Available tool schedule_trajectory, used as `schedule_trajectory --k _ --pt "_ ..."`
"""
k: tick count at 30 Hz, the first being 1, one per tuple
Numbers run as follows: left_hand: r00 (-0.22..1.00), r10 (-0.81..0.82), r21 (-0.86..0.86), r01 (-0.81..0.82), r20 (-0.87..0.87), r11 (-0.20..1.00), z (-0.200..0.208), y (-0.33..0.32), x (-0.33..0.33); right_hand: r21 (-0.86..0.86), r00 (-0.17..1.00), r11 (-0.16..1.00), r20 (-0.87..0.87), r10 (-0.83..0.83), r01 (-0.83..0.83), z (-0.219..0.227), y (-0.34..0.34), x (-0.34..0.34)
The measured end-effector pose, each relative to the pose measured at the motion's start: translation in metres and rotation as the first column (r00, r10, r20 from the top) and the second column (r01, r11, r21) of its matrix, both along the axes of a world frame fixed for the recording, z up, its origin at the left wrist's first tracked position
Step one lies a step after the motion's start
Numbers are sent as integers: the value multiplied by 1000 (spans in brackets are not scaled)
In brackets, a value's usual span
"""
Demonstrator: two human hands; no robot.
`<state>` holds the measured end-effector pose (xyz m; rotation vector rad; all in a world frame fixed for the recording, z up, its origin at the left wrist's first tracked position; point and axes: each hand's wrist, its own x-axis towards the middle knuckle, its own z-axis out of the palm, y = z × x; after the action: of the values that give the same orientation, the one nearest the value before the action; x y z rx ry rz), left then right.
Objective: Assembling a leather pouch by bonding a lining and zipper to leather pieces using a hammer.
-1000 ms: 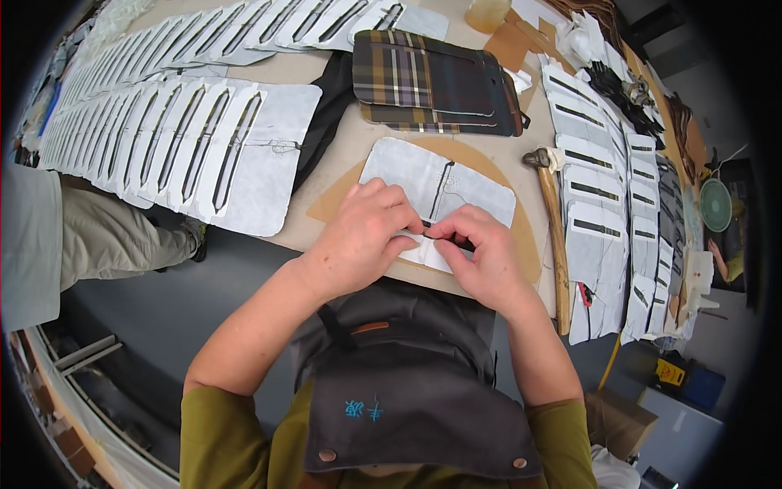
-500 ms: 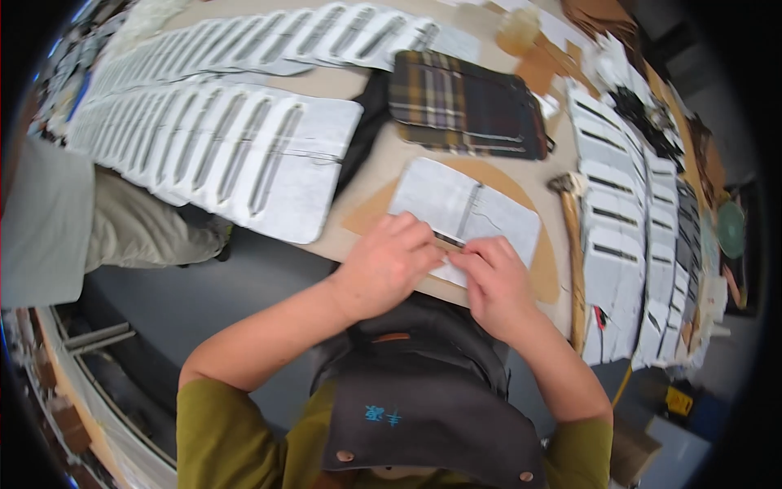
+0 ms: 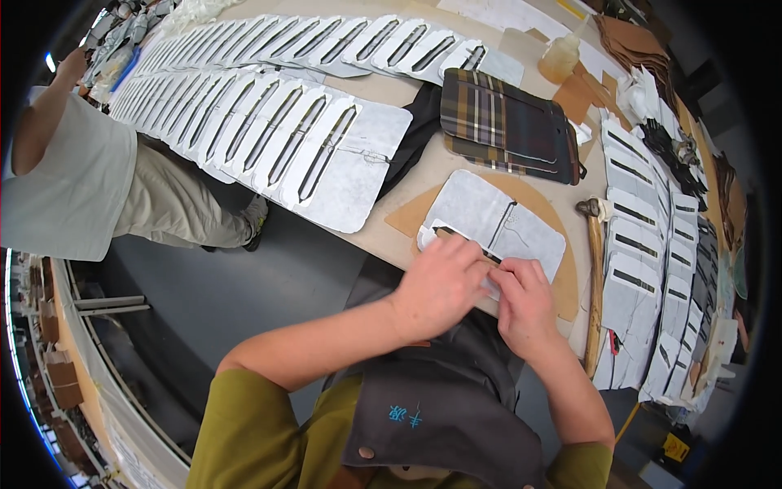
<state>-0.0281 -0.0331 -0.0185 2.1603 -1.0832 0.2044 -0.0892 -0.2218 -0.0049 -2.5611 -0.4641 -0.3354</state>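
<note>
Panels [image 3: 376, 196] in pale rows line a beige surface [image 3: 428, 167] above grey floor [image 3: 293, 261]; left grip [image 3: 436, 285] and right grip [image 3: 525, 303] pinch a separate pale panel [image 3: 468, 204] by its dark slot.

Hammer [image 3: 595, 293], wooden handle, lying on bench [image 3: 420, 181]. Plaid panels [image 3: 493, 118] overlap in a stack nearby. Yellowish translucent bottle [image 3: 559, 61] beside brown sheets [image 3: 577, 96]. At left I see a person [image 3: 77, 183], pale top, beige trousers.

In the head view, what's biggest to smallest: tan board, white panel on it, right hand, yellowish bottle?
1. Tan board (partly covered)
2. White panel
3. Right hand
4. Yellowish bottle
</note>
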Motion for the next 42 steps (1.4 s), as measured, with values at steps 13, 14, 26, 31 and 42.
schedule_trajectory --k 13,14,26,31,42 --pt "995 47 -25 -50 -91 998 -6 -6 -8 -122 996 991 -70 -58 50 13 -33 -41" --pt "995 23 -32 -27 -101 999 -6 -5 -8 -103 994 993 -81 -73 64 14 -37 -44" --pt "972 -105 -19 103 -208 995 6 -32 -8 413 955 875 -256 -152 251 -5 -36 -37" --pt "981 -92 31 99 -168 995 4 -33 -12 449 953 852 -256 -165 268 -11 -37 -43" --pt "987 -105 -18 104 -119 994 -1 -29 -12 333 971 913 -53 -232 236 -15 -48 -54"
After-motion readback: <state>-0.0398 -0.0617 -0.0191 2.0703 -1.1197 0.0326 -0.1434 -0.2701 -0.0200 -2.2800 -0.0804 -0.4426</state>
